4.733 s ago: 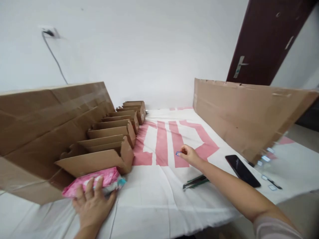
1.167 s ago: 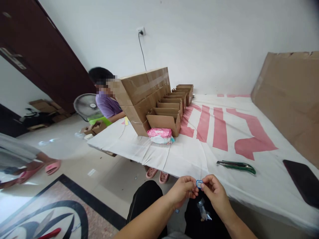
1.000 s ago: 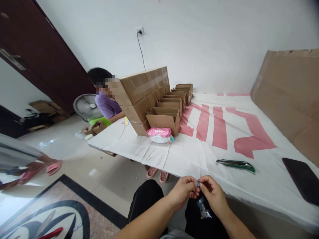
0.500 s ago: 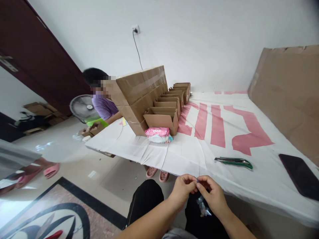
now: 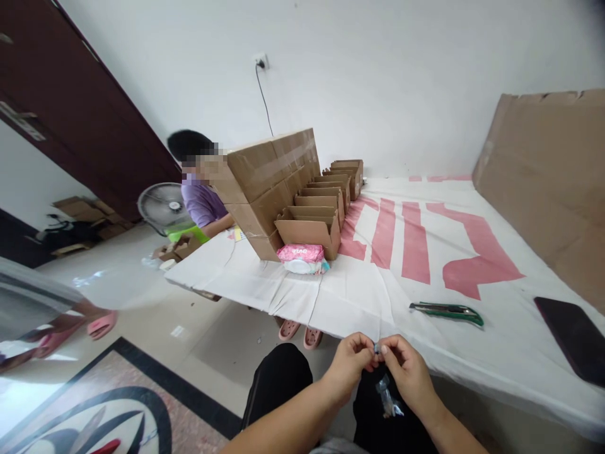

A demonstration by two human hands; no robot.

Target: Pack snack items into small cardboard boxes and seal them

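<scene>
Fingertips nearly meeting, a left hand [image 5: 352, 366] and right hand [image 5: 410, 372] pinch a small bluish piece [image 5: 377, 347] between them, above a clear packet [image 5: 389, 398]. Seconds earlier, the left hand rested on the pink pack [image 5: 302, 258], now beyond the grip, leftward; a green cutter [image 5: 448, 313] lies rightward.

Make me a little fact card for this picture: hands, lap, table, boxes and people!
Hands: left hand and right hand pinch a small bluish item, too tiny to name
Lap: clear plastic packet over black trousers; resting or hanging, unclear
Table: white cloth with red markings, green utility knife, black phone, pink wipes pack
Boxes: open cardboard boxes in a row beside stacked taped boxes
People: person in a purple shirt behind the stack; another person's pink slippers, far left
</scene>
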